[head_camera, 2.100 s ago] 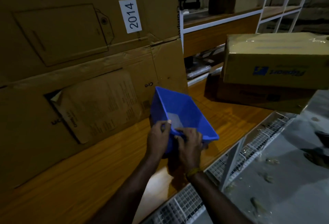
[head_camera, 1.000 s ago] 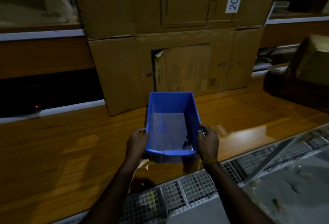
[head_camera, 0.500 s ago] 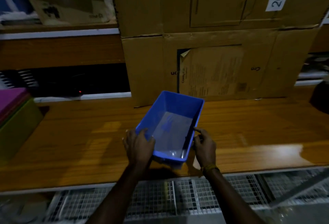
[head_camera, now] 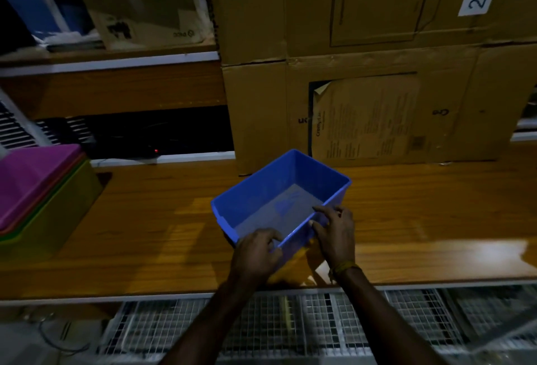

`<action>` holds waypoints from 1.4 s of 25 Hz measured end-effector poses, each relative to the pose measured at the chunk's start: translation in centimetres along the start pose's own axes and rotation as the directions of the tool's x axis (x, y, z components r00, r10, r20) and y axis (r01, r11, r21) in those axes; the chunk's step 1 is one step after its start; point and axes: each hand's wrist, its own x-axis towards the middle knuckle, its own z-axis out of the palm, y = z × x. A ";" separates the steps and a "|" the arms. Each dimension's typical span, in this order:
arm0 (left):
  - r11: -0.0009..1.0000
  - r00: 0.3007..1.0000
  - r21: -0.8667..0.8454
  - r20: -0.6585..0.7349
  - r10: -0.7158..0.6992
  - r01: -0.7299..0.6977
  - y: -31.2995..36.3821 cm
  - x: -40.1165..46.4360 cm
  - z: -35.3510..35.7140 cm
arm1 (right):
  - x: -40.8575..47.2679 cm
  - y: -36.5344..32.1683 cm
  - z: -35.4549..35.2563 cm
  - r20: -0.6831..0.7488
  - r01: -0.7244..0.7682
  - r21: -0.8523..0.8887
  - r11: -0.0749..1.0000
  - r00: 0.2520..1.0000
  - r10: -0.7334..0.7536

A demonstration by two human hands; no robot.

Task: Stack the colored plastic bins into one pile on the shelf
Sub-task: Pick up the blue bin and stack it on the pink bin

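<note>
An empty blue plastic bin (head_camera: 261, 190) is held just above the wooden shelf (head_camera: 145, 234), turned at an angle with its far corner pointing right. My left hand (head_camera: 257, 251) grips its near corner from below and over the rim. My right hand (head_camera: 334, 231) pinches the right rim. At the far left of the shelf stands a pile of nested bins (head_camera: 43, 199): magenta on top, a reddish rim under it, green at the bottom. The pile is partly cut off by the frame's left edge.
Two big cardboard boxes (head_camera: 377, 109) stacked at the back of the shelf, the upper labelled 2014. A white wire-mesh shelf (head_camera: 290, 324) runs below the front edge. A higher shelf at the back left holds a smaller carton (head_camera: 145, 13).
The view has swung left, bringing the nested pile into sight. The blue bin has been carried leftward along the shelf and rotated; my left hand shifted to its near corner.
</note>
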 end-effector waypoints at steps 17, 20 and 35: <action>0.995 1.000 0.097 -0.001 0.018 -0.018 -9.7 -2.0 -5.6 | -8.1 -11.3 10.1 -0.188 0.039 -0.196 0.980 0.979 -0.076; 0.987 0.995 0.130 0.026 0.096 -0.098 -11.5 -2.0 -6.0 | -9.1 -12.0 10.8 -0.237 0.070 -0.017 0.997 0.969 -0.072; 0.975 0.974 0.048 -0.057 0.218 -0.216 -15.4 -2.1 -7.0 | -12.8 -14.3 11.6 -0.355 0.008 0.095 0.995 0.934 0.026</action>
